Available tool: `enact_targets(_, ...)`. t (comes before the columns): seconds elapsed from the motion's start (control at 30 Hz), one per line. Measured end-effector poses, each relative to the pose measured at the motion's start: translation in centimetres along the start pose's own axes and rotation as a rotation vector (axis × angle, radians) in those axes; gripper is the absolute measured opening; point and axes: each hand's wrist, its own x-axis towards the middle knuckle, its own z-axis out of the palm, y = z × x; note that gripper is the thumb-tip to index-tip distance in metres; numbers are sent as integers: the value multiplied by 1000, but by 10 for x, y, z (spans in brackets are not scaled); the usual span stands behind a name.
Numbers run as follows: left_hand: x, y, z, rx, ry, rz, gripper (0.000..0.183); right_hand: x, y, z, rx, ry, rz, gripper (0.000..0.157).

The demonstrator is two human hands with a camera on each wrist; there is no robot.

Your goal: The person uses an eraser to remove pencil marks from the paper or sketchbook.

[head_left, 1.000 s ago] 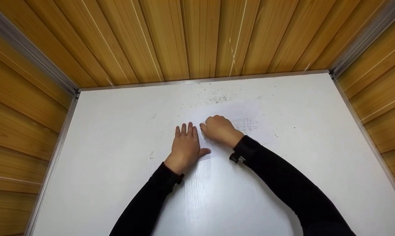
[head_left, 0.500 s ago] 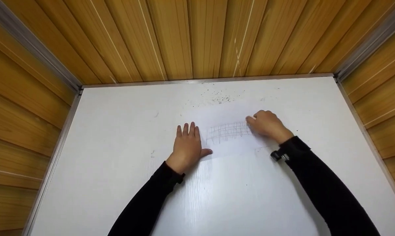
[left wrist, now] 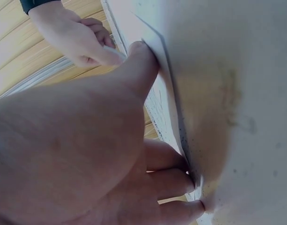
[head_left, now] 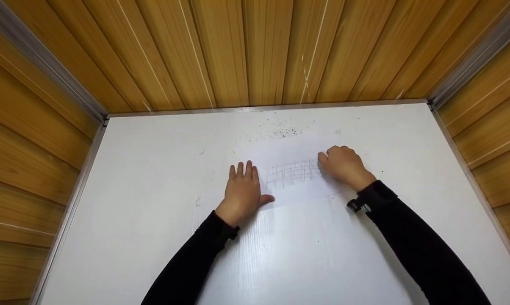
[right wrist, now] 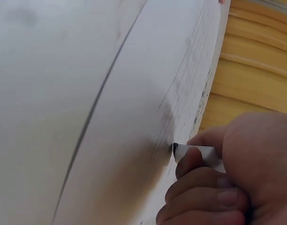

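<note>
A sheet of white paper [head_left: 286,150] lies on the white table, with a hand-drawn grid of thin pencil lines [head_left: 293,171] across its middle. My left hand [head_left: 241,192] rests flat on the paper's left side, fingers straight and thumb spread out. At the right end of the grid, my right hand [head_left: 344,167] grips a white eraser with curled fingers. In the right wrist view the eraser [right wrist: 199,153] shows a blackened end right at the paper, by the drawn lines. The head view hides the eraser behind the fingers.
Dark crumbs [head_left: 285,132] are scattered on the table beyond the paper. Faint smudges mark the white tabletop [head_left: 153,190]. Wood-patterned panels [head_left: 263,55] with metal edging stand around the back and sides.
My right hand has swept from beside the left hand to the grid's right end, uncovering the grid's left part. Over the last half second it has barely moved. The left hand stays put.
</note>
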Motion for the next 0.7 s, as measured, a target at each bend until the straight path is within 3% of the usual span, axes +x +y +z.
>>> enact_targets(0.3,0,0,0,-21,37,4,112,10,-98,30,-8,-54,-141,55)
enact_targets(0.43,1,1,-2,-25,25,5,113,15,-130,43,-38,-92,-186,54)
enact_targets(0.57,1,0,-5,-25,10,8,112,20,-137,50,-49,-90,-176,51)
enact_targets(0.7,0,0,-5,-14,8,-3,112,24,-115,43,-34,-55,-156,54)
